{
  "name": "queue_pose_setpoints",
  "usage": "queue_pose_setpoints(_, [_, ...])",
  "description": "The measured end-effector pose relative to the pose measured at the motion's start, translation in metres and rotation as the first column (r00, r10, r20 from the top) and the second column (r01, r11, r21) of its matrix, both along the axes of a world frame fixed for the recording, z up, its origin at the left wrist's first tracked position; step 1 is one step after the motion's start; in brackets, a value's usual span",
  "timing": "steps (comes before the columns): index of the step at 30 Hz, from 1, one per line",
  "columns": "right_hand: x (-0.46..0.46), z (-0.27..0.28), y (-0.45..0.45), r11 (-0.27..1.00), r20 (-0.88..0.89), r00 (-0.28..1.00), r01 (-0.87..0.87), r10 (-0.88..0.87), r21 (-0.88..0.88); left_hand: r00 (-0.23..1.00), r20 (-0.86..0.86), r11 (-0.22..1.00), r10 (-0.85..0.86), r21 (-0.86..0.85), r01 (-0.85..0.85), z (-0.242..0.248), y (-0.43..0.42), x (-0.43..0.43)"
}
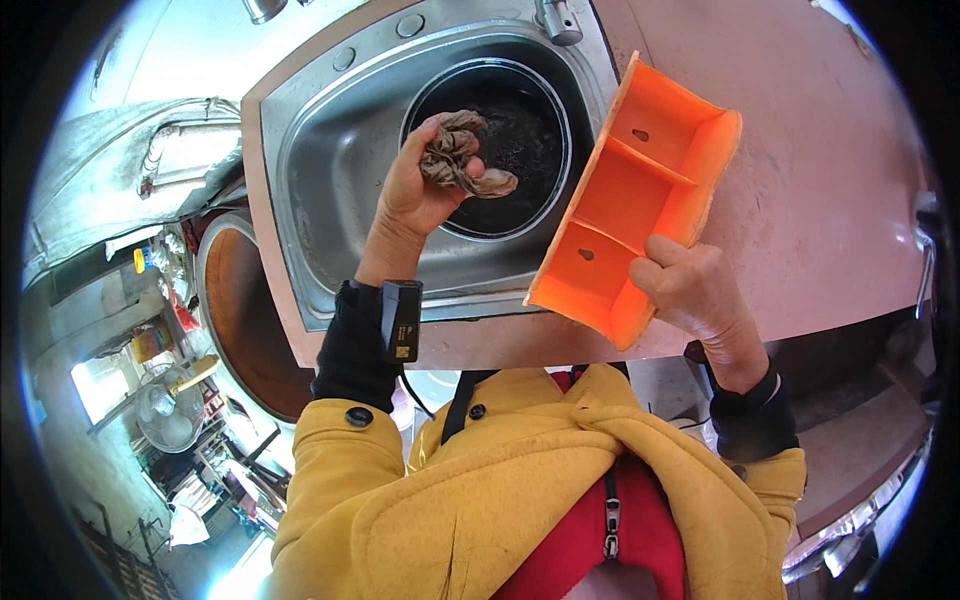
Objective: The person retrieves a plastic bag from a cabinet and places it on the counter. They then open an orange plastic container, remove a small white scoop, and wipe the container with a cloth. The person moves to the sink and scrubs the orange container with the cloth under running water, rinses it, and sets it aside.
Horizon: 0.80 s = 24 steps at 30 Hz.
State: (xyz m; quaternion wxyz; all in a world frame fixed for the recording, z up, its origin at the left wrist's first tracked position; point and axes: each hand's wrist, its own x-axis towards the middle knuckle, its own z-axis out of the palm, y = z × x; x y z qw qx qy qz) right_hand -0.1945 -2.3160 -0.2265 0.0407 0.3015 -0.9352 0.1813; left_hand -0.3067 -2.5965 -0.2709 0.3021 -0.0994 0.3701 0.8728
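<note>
Over the sink, my left hand grips a crumpled, greyish-brown cloth. Beneath the cloth, a round dark basin holds water inside the stainless steel sink. My right hand holds an orange plastic organizer by its near long side. That organizer is tilted, its three compartments facing up, and it lies partly over the sink's right rim and partly over the counter. Two of its compartments show a keyhole-shaped hole in the back wall.
A metal faucet stands at the sink's back right corner. The pinkish counter spreads to the right. A large round vat with a brown inside stands left of the counter, and an electric fan is farther left.
</note>
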Motion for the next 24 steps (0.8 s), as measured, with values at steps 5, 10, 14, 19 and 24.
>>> queue_pose_setpoints(5, [-0.002, 0.000, 0.000, 1.000, -0.029, 0.999, -0.024, 0.023, -0.020, 0.984, -0.033, 0.947, 0.175, -0.266, -0.178, -0.007, 0.011, 0.004])
queue_pose_setpoints(10, [-0.003, -0.002, 0.000, 0.999, -0.025, 0.999, -0.032, 0.032, -0.002, 0.993, -0.095, 0.843, 0.076, -0.526, -0.115, -0.007, 0.026, 0.007])
queue_pose_setpoints(14, [-0.003, 0.001, 0.001, 0.999, -0.011, 0.999, -0.040, 0.041, 0.024, 0.983, -0.178, 0.766, 0.038, -0.627, -0.143, -0.005, 0.031, 0.007])
queue_pose_setpoints(19, [-0.004, 0.006, 0.001, 0.996, -0.015, 0.998, -0.063, 0.064, 0.060, 0.987, -0.036, 0.597, -0.159, -0.799, 0.068, 0.011, 0.030, 0.003])
queue_pose_setpoints(24, [-0.006, 0.005, 0.002, 0.992, -0.035, 0.994, -0.099, 0.102, 0.084, 0.655, -0.337, 0.427, -0.677, -0.904, -0.024, 0.067, 0.030, 0.006])
